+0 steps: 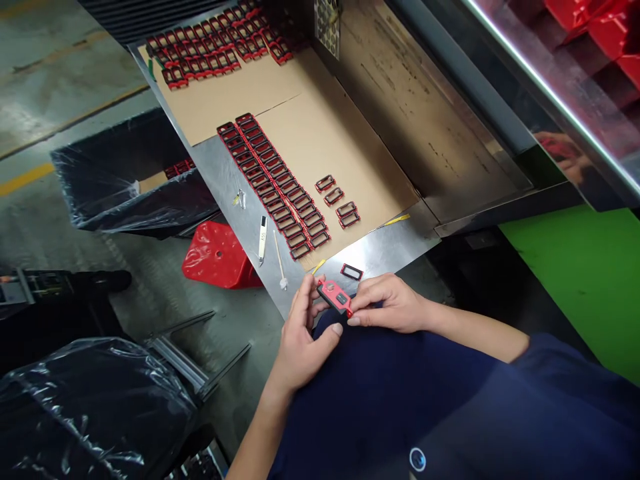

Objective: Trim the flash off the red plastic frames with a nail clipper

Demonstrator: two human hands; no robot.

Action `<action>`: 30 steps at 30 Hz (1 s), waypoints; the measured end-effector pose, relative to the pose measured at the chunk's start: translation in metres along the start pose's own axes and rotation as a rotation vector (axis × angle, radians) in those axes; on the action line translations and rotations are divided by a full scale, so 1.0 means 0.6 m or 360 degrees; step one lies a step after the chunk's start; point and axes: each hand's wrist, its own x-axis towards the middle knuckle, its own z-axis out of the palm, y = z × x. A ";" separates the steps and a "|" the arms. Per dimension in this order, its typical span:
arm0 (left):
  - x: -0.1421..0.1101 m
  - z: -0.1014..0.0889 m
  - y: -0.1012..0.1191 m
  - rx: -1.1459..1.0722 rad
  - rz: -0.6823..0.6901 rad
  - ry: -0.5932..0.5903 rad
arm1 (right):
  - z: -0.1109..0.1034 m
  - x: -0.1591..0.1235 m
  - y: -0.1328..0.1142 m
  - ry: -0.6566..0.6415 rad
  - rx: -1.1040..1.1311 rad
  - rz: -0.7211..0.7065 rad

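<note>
Between my two hands is a small red and black plastic part [334,297], tilted, with a dark rectangular slot on its red face. My left hand [305,337] grips its left end, fingers behind it and the thumb below. The thumb and fingers of my right hand [387,303] pinch its right end. Just beyond my hands a red and black frame [352,271] lies on the metal table edge. Farther off, two long rows of similar frames [273,187] rest on cardboard, with a few loose ones [347,215] to their right.
Cardboard sheets [320,140] cover the metal table [227,200]. More frames [200,57] stand at the far end. A white cutter [263,241] and a cotton-tipped stick [281,267] lie at the left edge. Below are a red stool [217,257] and a black-lined bin [125,167].
</note>
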 end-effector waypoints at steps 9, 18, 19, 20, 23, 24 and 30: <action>0.002 0.016 0.014 0.0269 0.0209 0.0174 | 0.003 0.006 0.019 -0.0021 -0.0328 -0.0424; 0.009 0.019 0.015 0.0058 -0.0061 0.0052 | -0.003 0.011 0.017 -0.0084 -0.0368 -0.0482; 0.010 0.019 0.016 0.0027 -0.0094 0.0040 | -0.003 0.012 0.017 -0.0090 -0.0362 -0.0483; 0.011 0.020 0.017 0.0001 -0.0124 0.0037 | -0.003 0.013 0.017 -0.0094 -0.0355 -0.0482; 0.013 0.021 0.021 -0.0065 -0.0202 0.0031 | -0.001 0.013 0.018 -0.0103 -0.0349 -0.0472; 0.013 0.021 0.022 -0.0092 -0.0222 0.0023 | -0.001 0.013 0.018 -0.0108 -0.0349 -0.0469; 0.013 0.023 0.027 -0.0210 -0.0268 -0.0005 | 0.000 0.011 0.018 -0.0151 -0.0297 -0.0389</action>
